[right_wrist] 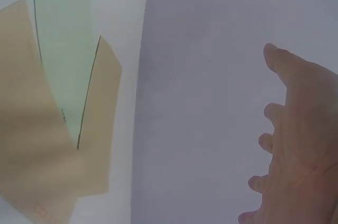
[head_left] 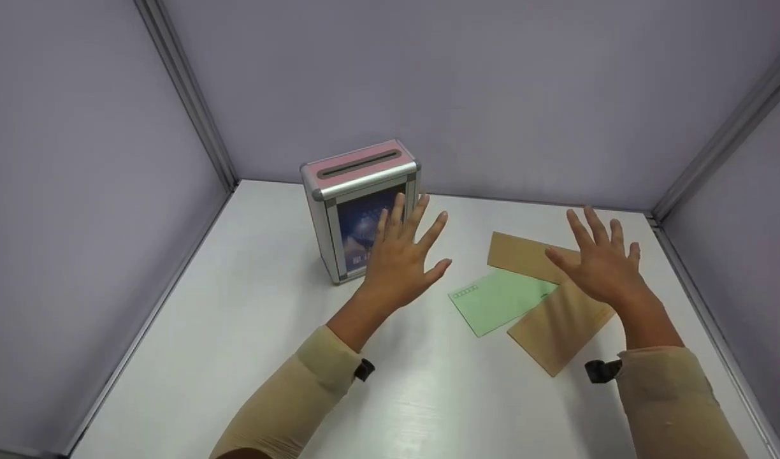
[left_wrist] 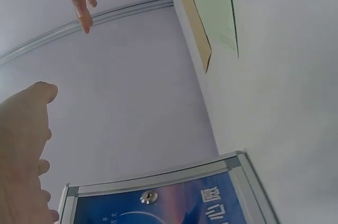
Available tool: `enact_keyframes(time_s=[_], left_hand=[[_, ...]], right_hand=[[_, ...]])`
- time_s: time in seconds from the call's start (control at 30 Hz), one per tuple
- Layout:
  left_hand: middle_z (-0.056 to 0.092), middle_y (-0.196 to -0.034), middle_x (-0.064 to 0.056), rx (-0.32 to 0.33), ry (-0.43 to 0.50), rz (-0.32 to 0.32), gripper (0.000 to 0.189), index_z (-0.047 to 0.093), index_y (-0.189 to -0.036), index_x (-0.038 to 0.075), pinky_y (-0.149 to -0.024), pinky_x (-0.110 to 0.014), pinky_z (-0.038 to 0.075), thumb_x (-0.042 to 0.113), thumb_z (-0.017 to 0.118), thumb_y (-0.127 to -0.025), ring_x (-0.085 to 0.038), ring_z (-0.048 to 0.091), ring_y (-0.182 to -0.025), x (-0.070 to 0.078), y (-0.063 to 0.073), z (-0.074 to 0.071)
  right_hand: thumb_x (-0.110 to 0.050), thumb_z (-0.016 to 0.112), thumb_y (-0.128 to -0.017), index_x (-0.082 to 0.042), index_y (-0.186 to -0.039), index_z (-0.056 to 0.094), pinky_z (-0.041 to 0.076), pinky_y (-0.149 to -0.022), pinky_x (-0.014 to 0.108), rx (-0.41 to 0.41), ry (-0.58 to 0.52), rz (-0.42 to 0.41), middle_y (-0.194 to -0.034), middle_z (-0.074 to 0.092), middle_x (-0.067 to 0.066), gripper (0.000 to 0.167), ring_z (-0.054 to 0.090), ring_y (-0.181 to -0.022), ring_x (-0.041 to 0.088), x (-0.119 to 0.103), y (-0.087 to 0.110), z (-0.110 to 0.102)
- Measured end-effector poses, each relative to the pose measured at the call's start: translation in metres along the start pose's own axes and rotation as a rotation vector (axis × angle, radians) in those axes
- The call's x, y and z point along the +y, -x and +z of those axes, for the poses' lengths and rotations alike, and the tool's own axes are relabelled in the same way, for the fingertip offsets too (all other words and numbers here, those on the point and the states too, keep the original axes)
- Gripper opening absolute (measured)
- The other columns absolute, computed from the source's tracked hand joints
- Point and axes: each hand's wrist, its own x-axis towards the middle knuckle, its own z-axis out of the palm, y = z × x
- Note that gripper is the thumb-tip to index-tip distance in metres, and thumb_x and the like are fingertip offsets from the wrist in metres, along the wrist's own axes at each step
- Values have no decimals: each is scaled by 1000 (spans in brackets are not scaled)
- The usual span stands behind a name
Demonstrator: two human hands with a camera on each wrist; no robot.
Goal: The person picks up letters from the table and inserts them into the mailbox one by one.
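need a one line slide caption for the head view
Left hand spread before a slotted box, right hand spread near two brown envelopes and a green envelope.

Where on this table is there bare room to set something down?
The white table is bare left of the box, toward the left wall, and nearer you, between the two sleeves. It's crowded on the right, where three envelopes overlap below the right hand.
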Motion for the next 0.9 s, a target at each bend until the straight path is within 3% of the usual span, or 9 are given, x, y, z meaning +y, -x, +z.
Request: enact_keyframes(time_s=[0.23, 0.5, 0.67, 0.9], left_hand=[[24, -181, -3, 11, 76, 10, 72, 30, -171, 35, -132, -58, 34, 65, 50, -108, -36, 29, -166, 17, 11, 24], [48, -163, 0, -10, 269, -18, 66, 43, -163, 30, -123, -49, 44, 56, 63, -106, -25, 50, -148, 38, 18, 51], [54, -150, 0, -64, 398, -36, 62, 48, -156, 26, -114, -43, 49, 51, 70, -103, -22, 56, -137, 54, 22, 68], [55, -150, 1, -185, 556, -76, 62, 50, -154, 25, -110, -38, 53, 45, 75, -102, -19, 57, -136, 70, 27, 87]], right_hand=[[-58, 59, -108, -21, -175, -5, 10, -117, 92, -1, -179, -51, -183, -10, 19, 100, -4, -164, 61, 35, 1, 19], [-45, 73, -104, -15, -175, -1, 19, -118, 88, 9, -311, -50, -180, -1, 31, 108, 8, -163, 63, 73, 5, 38], [-44, 73, -104, -13, -175, -2, 29, -116, 86, -27, -375, 9, -176, 1, 37, 108, 19, -154, 69, 95, 11, 49], [-46, 70, -106, -7, -174, -1, 35, -116, 82, -98, -433, 148, -170, 7, 42, 106, 22, -152, 71, 116, 22, 64]])
